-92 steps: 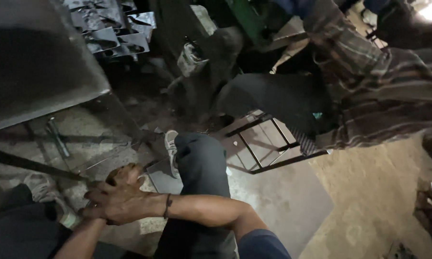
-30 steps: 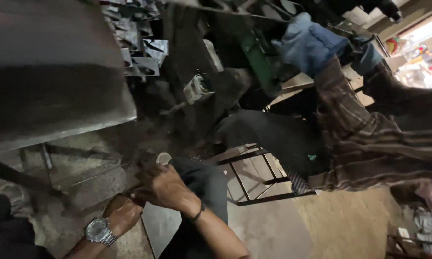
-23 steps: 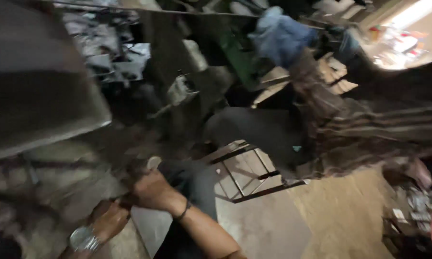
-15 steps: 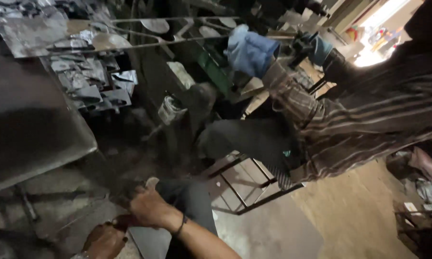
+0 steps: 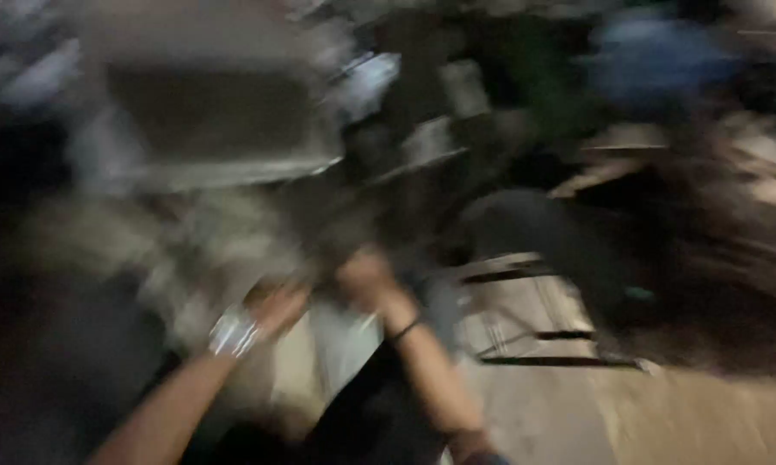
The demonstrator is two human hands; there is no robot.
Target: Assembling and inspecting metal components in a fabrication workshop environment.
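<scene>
Grey blur covers the whole view. Left hand [image 5: 278,303], with a watch [image 5: 233,332] on its wrist, and right hand [image 5: 364,277], wearing a dark band [image 5: 405,329], sit close together low at centre; grip and contents cannot be told. A metal frame [image 5: 538,312] stands just right of them.

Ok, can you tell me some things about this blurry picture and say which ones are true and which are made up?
1. The left hand has a shiny wristwatch on its wrist. True.
2. The right hand has a dark band on its wrist. True.
3. The two hands are far apart, at opposite edges of the picture. False: they sit close together near the middle.
4. The picture is sharp enough to show what the hands hold. False: it is too smeared to tell.
5. A dark metal frame lies on the floor to the right of the hands. True.
</scene>
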